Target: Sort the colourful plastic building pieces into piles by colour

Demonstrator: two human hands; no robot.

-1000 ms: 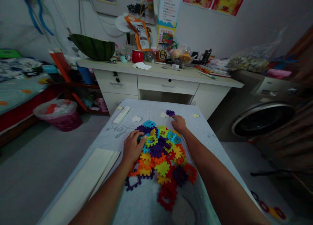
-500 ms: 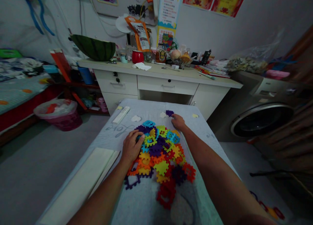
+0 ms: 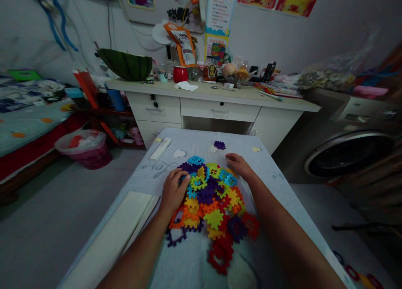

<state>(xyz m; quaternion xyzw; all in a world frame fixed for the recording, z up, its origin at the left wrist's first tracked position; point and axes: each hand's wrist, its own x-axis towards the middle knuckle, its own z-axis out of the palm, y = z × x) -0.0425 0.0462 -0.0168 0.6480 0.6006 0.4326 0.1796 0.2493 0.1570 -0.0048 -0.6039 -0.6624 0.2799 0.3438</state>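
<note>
A heap of colourful interlocking plastic tiles [image 3: 212,201] lies on a small table covered with a light blue cloth [image 3: 194,264]. My left hand [image 3: 174,190] rests on the left side of the heap, fingers curled over the tiles, thumb on a green one. My right hand [image 3: 239,165] lies at the far right edge of the heap, fingers bent down onto the tiles. A single purple tile [image 3: 219,145] sits apart beyond the heap. What, if anything, either hand grips is not visible.
A white flat board [image 3: 116,234] lies along the table's left edge, a white stick-shaped object [image 3: 160,148] at its far left. A white desk [image 3: 216,107] with half a watermelon [image 3: 127,65] and clutter stands behind. Washing machine [image 3: 348,155] right, pink bin [image 3: 84,147] and bed left.
My right hand has drawn back a little from the lone purple tile toward the heap. The left hand stays on the heap. The view has shifted slightly.
</note>
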